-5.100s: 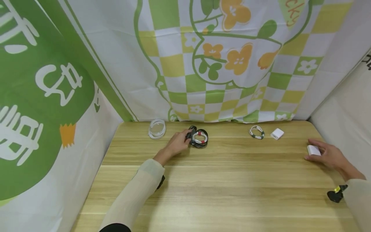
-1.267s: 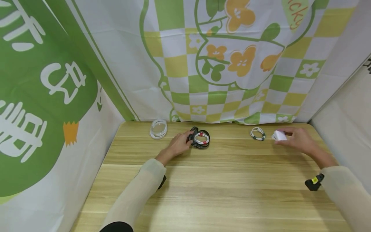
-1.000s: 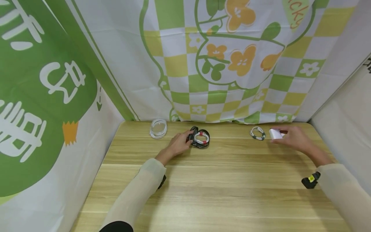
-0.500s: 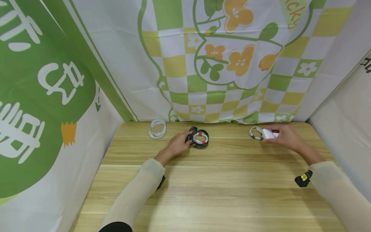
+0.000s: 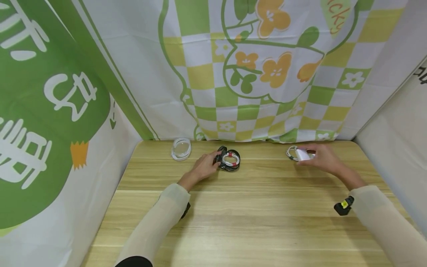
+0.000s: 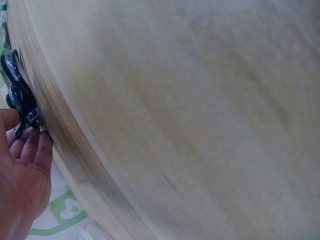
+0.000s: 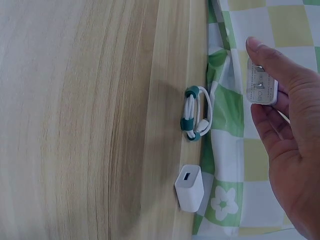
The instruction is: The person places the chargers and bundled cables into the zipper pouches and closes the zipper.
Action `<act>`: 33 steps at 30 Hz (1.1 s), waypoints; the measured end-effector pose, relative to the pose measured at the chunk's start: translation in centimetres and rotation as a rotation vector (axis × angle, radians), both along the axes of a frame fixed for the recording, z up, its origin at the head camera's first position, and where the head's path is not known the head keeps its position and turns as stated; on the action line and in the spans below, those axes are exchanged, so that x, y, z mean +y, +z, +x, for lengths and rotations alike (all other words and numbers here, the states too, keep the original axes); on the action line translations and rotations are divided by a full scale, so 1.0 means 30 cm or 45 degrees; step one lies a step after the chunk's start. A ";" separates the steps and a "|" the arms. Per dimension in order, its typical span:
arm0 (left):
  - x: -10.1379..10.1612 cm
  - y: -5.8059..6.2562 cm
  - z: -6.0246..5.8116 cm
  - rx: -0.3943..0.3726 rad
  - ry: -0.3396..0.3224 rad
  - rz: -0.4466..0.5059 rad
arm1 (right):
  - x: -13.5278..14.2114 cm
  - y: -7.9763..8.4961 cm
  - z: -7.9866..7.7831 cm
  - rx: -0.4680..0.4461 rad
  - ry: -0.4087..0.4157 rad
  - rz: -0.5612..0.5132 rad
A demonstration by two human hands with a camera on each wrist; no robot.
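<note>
In the head view, my left hand [image 5: 204,165] pinches the side of a coiled black cable [image 5: 222,151] at the back of the table. Inside that coil lies a white cable with red ties [image 5: 230,154]. The left wrist view shows the black cable [image 6: 19,82] between thumb and fingers. My right hand [image 7: 295,122] grips a white plug adapter [image 7: 260,85] by its sides, its metal prongs showing. In the right wrist view, a second white adapter [image 7: 190,189] with a USB port stands on the table beside a coiled white cable with green ties [image 7: 189,112].
A coiled clear-white cable [image 5: 181,158] lies at the back left of the wooden table [image 5: 253,207]. Behind the back edge hangs a checked, flowered cloth [image 5: 207,76]. Cloth walls close in both sides.
My right hand has carried the white adapter leftward from the table's right side, past the second adapter, to just beside the green-tied cable. My left hand has stayed at the black cable.
</note>
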State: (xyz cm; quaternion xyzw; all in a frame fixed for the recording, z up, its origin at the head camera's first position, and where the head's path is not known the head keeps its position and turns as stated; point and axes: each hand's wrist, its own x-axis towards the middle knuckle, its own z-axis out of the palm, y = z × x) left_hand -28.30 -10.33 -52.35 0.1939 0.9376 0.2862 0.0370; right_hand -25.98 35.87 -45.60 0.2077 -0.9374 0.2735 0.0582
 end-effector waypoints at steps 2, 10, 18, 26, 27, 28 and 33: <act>0.000 0.001 0.001 0.001 -0.002 -0.001 | -0.007 -0.001 0.001 0.013 -0.001 0.008; -0.004 -0.002 0.001 0.024 -0.012 0.005 | -0.041 -0.008 0.001 0.025 0.005 -0.004; -0.002 0.002 0.005 0.022 -0.010 0.009 | -0.070 -0.005 -0.001 -0.045 0.006 -0.005; -0.002 -0.001 0.005 0.029 -0.003 0.008 | -0.096 -0.006 -0.010 -0.106 -0.012 0.010; -0.002 0.000 0.005 0.025 -0.004 0.013 | -0.097 -0.008 -0.012 -0.108 -0.012 0.011; -0.002 0.000 0.005 0.024 -0.005 0.013 | -0.099 -0.010 -0.013 -0.107 -0.014 0.012; -0.003 -0.004 0.003 0.031 -0.004 0.019 | -0.108 -0.024 -0.018 -0.065 0.022 -0.011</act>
